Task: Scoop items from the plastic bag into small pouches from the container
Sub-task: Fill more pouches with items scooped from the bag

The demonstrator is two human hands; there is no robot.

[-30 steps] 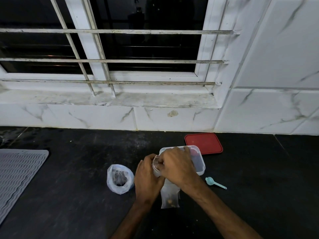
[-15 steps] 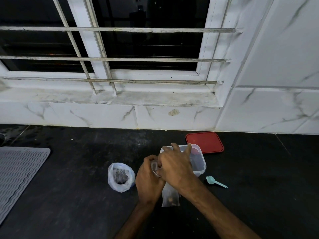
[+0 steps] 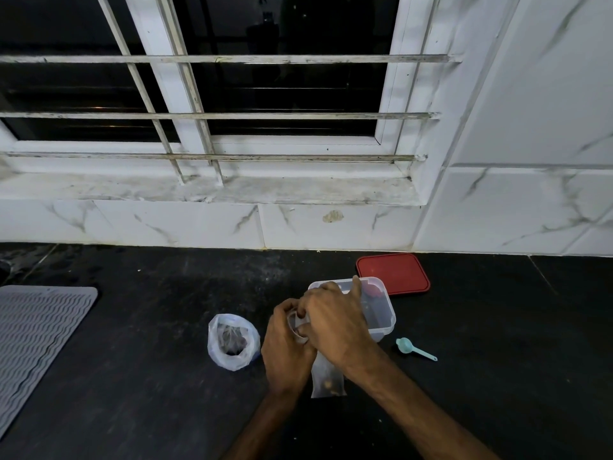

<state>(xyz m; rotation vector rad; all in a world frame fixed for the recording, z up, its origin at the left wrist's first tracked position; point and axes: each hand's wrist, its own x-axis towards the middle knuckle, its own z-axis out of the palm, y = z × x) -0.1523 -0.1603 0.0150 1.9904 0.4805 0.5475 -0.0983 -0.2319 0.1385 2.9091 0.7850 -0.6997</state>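
Both hands grasp the pouch (image 3: pixel 326 380) mouth over the dark surface (image 3: pixel 149 360).
Left hand (image 3: pixel 287 346) and right hand (image 3: pixel 335 330): fingers (image 3: pixel 285 307) curled, pinching the pouch top; brown bits at its bottom. Open plastic bag (image 3: pixel 232 341) just left, container (image 3: pixel 381 313) behind, blue scoop (image 3: pixel 414 349) right, red lid (image 3: pixel 393 273) beyond.

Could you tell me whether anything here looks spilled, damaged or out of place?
Nothing looks spilled; the plastic bag and the pouch are both upright. The only oddity is a brownish smear on the white wall tile under the window sill.
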